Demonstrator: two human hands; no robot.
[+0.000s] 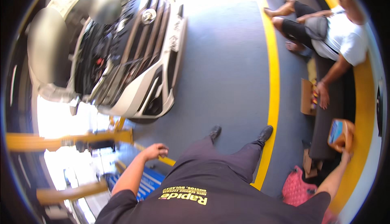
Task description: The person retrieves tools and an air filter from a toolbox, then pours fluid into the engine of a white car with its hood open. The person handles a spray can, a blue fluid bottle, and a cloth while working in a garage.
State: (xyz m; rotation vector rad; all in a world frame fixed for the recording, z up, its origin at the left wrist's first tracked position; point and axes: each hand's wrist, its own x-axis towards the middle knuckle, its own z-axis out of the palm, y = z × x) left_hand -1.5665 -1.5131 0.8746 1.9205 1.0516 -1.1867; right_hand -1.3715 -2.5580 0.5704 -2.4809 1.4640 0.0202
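My right hand [346, 155] is closed on an orange plastic jug [346, 133] with a blue label. The arm reaches out to the far right, and the jug is beside the end of a dark padded bench [327, 136]. Whether the jug rests on anything, I cannot tell. On the other side, my left hand [155, 151] hangs in the air with its fingers loosely bent and nothing visible in it. A white car [134, 98], its engine bay exposed, stands ahead on the left, apart from both hands.
Someone in a white shirt [352, 41] sits on the bench, one hand near an open cardboard box [307, 98]. A pink quilted item [298, 185] lies below the bench. Yellow lift arms [89, 139] and a blue slatted object [151, 183] are at left. A yellow line [271, 73] crosses the floor.
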